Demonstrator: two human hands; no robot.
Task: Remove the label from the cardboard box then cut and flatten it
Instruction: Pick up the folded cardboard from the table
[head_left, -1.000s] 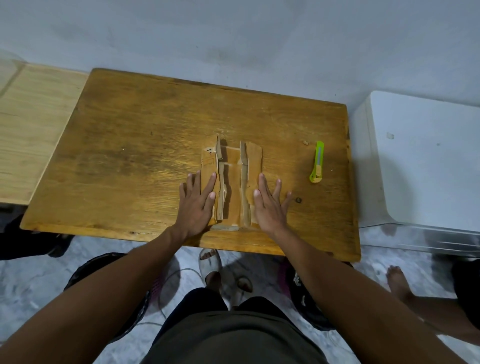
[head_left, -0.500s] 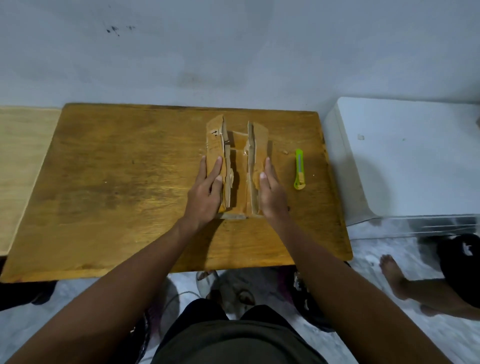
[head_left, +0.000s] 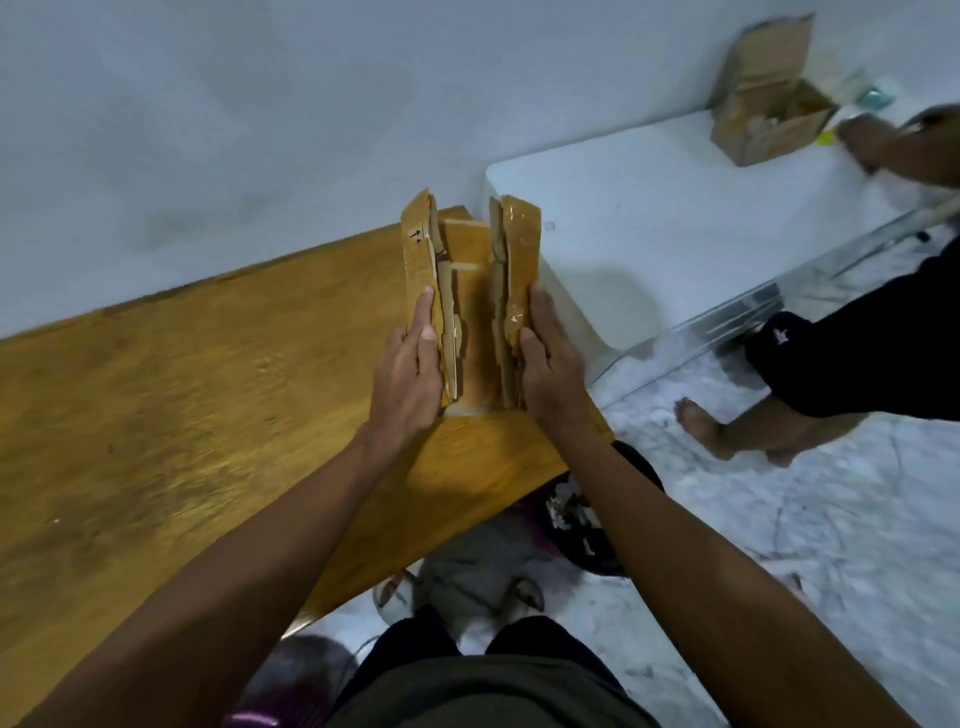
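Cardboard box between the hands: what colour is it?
Brown, the cardboard box shows patches of glossy tape; the head view is the only one.

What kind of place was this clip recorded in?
Probably a plain room in a home, used as an improvised workspace: a bare wooden table, a white appliance-like unit against a painted wall, and a barefoot person sitting on the marble-patterned floor.

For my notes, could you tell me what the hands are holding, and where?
The cut cardboard box, held between both hands: left hand against its left side flap, right hand against its right side flap.
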